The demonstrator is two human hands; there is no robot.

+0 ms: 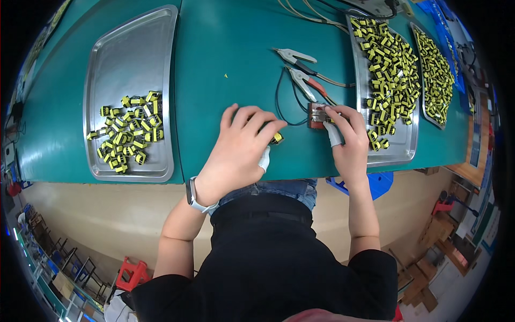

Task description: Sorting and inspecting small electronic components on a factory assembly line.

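Note:
My left hand [244, 142] is over the green table, fingers curled round a small yellow-and-black transformer [277, 138]. Only part of that piece shows past the fingertips. To its right, my right hand [348, 134] is closed at a small red-brown test fixture [316, 116] with metal contacts. A second small yellow-and-black piece shows partly under its fingers, pressed against the fixture's right side. Both thumbs wear white finger covers. Two clip leads lie behind the fixture: a grey clip [295, 55] and a grey-and-red clip [307, 82].
A metal tray [126, 51] on the left holds several yellow-and-black pieces. To the right, a fuller metal tray [398, 153] is heaped with them, and another heaped tray [437, 75] stands beyond. Cables [314, 20] run across the table's back. A yellow scrap [226, 75] lies mid-table.

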